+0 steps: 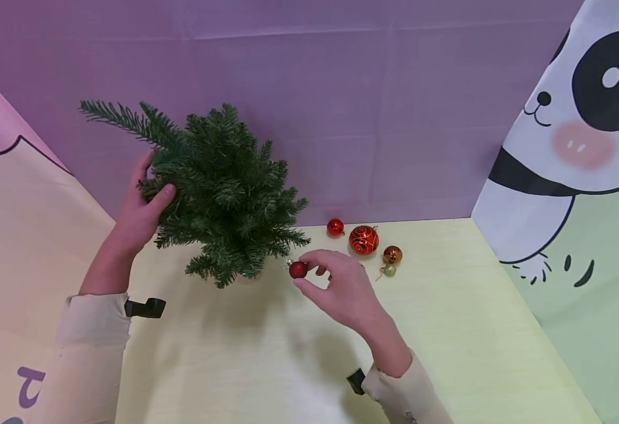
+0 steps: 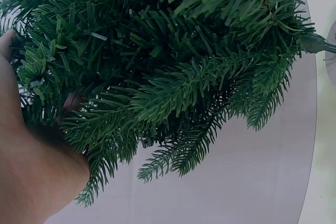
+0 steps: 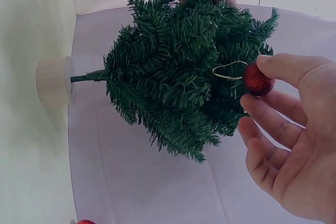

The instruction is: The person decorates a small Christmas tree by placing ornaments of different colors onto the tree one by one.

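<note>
sleeve (image 1: 89,359), purple letter (image 1: 29,393), red bauble (image 1: 298,270)

the tree (image 1: 224,194) is deep green, with lighter green needle tips close up, above a beige base (image 3: 52,81). the bauble (image 1: 297,270) is dark red with a glittery grain (its loop (image 3: 231,78) is pale gold). the small ball (image 1: 335,227) is plain glossy red, the big ball (image 1: 364,240) red with gold swirls, the copper ball (image 1: 392,254) orange-brown, the tiny ball (image 1: 390,270) pale gold. the table (image 1: 447,306) is pale yellow, the backdrop (image 1: 298,88) plain purple, the panda (image 1: 532,229) black and white with a pink cheek (image 1: 585,144). the sleeves (image 1: 92,353) are cream, the letter (image 1: 30,387) purple.
</note>
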The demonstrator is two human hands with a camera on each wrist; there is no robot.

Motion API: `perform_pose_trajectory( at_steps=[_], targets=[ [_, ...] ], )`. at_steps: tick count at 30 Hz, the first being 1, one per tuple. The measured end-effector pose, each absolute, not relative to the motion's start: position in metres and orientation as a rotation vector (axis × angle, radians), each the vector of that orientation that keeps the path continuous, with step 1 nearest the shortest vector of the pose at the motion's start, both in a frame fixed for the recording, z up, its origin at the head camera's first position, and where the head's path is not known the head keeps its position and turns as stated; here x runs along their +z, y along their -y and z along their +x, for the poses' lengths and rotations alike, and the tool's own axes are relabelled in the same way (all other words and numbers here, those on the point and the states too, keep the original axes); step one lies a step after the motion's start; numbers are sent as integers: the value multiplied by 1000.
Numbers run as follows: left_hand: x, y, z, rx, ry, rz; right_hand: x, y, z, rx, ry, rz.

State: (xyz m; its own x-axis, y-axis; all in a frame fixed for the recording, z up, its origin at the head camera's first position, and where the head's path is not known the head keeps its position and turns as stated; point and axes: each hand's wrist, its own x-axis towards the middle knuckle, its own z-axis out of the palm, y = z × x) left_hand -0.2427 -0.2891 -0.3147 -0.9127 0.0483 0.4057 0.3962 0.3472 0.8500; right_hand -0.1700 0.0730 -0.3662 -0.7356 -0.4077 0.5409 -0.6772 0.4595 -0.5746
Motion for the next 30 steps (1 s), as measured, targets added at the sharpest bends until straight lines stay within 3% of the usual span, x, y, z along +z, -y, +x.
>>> perform_pose_trajectory(
  at_steps=[30],
  targets=[
    [-317,292,-247,-1596,2265,-530,-348,-44,-155,1083,2327,931]
  ],
)
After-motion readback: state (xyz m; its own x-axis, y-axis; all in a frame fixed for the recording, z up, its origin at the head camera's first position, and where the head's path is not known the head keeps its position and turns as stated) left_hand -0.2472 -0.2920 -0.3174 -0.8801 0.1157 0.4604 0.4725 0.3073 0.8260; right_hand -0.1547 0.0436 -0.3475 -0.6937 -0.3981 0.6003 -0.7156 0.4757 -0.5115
